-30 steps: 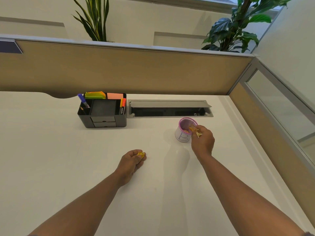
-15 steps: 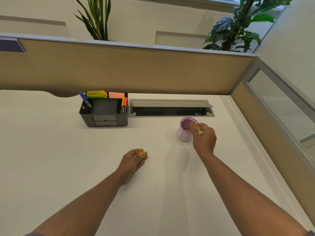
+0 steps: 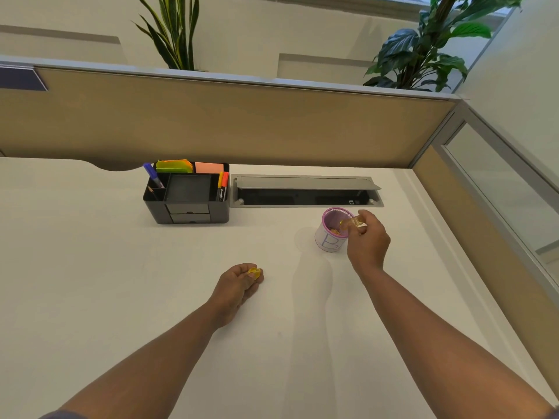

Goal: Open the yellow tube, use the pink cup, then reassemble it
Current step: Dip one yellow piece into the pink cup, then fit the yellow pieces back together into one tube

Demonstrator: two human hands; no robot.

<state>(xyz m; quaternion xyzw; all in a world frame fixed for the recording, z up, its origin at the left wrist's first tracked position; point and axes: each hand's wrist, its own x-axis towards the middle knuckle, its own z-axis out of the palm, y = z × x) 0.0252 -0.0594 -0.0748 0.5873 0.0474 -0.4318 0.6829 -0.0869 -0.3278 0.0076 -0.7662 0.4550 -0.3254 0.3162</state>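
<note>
The right hand (image 3: 367, 241) pinches the yellow tube (image 3: 351, 222) in its fingertips and holds it tipped over the mouth of the pink cup (image 3: 332, 229), its open end pointing left into the cup. Half a second ago the tube lay more steeply at the cup's right rim; now it sits nearly level and reaches further across the opening. The hand itself has barely shifted, still just right of the cup and touching or nearly touching its side. Small orange-yellow bits show inside the cup, too small to make out.

The left hand (image 3: 239, 284) rests on the white tabletop (image 3: 90, 282) as before, well apart from the cup, its grip closed around a small yellow cap (image 3: 254, 272) between thumb and fingers. It has not moved.

The cup stands upright in the same spot, near the front edge of the grey cable tray (image 3: 305, 192). The black organiser (image 3: 187, 196) with pens and sticky notes stays to the left of the tray.
</note>
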